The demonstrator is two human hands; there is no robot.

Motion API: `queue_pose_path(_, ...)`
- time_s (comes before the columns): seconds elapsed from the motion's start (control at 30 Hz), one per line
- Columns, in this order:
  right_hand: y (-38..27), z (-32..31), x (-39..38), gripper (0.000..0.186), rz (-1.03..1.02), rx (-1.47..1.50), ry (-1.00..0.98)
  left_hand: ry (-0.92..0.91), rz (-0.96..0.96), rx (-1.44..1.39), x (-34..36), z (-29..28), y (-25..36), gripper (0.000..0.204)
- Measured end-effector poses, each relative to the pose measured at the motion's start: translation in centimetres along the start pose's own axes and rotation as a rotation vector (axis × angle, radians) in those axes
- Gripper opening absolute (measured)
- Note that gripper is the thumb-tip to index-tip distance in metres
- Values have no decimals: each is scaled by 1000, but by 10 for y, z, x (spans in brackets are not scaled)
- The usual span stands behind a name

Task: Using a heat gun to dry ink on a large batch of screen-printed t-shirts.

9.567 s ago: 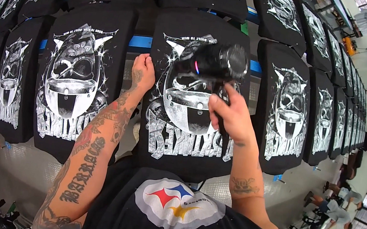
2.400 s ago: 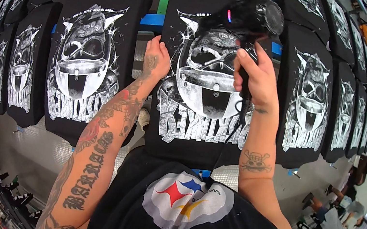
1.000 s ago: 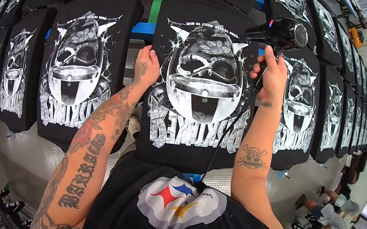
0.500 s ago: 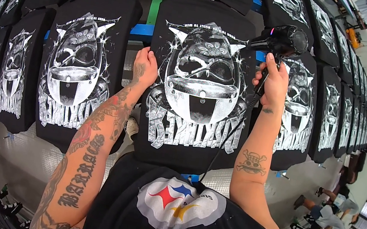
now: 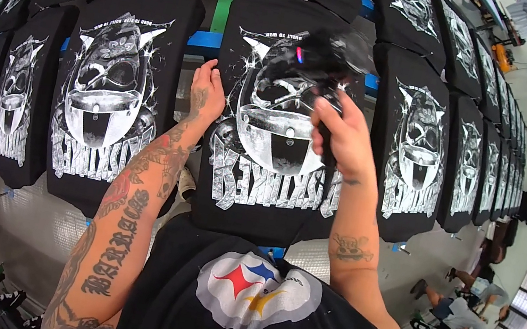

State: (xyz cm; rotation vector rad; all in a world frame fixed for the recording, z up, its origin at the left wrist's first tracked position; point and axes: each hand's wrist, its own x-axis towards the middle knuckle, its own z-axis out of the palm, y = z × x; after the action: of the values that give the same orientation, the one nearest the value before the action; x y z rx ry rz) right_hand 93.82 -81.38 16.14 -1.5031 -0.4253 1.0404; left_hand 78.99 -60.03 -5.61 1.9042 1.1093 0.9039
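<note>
Swung back left from the shirt's right edge, the right hand (image 5: 342, 136) grips a black handheld dryer (image 5: 321, 55) over the middle black printed shirt (image 5: 263, 164), nozzle toward the print, while the left hand (image 5: 206, 91) lies open on its left edge, pinning it flat.

A black shirt (image 5: 276, 131) is printed with a white-and-grey skull design; blue and green frame bars (image 5: 224, 6) are seen behind.

The left hand (image 5: 207, 95) rests on the middle shirt's (image 5: 270, 166) left edge, with the handheld tool (image 5: 324, 59) above its print.
</note>
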Motion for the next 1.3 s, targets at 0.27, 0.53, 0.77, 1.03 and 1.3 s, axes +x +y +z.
queue_pose_path(0.27, 7, -48, -87, 28, -54, -157, 367, -29, 45, 10, 2, 1, -1, 34)
queue_pose_path(0.53, 31, 10, -133, 55, 169, 96, -259, -64, -46, -48, 2, 4, -14, 31)
queue_pose_path(0.77, 39, -35, -192, 42, 69, 19, 55, -76, -99, -86, -49, -20, -24, 32)
queue_pose_path(1.03, 62, 5, -195, 60, 195, 51, -223, -107, -252, -107, -124, -59, -20, 31)
queue_pose_path(1.3, 64, -25, -234, 49, 178, -65, -111, -76, -228, -158, -227, -101, -23, 31)
